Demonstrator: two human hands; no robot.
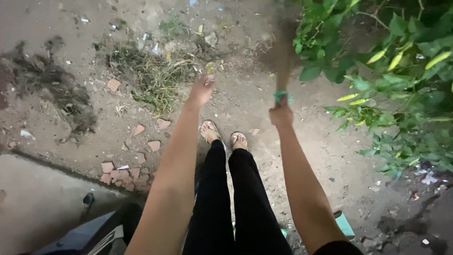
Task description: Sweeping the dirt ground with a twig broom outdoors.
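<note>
Right hand (281, 114) clenched round broom (282, 56) handle, blurred bristles rising above the fist beside bush (391, 80). Left hand (202, 89) holds nothing, fingers loosely curled, over grass pile (158, 78).

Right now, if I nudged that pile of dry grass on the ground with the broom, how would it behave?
The dry grass pile looks loose and wispy, so it would probably scatter rather than slide as one. It seems light. The broom, gripped in the right hand, is motion-blurred, so its stiffness is hard to judge.

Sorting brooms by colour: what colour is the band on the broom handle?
Green band, just above the right hand; head view.
</note>
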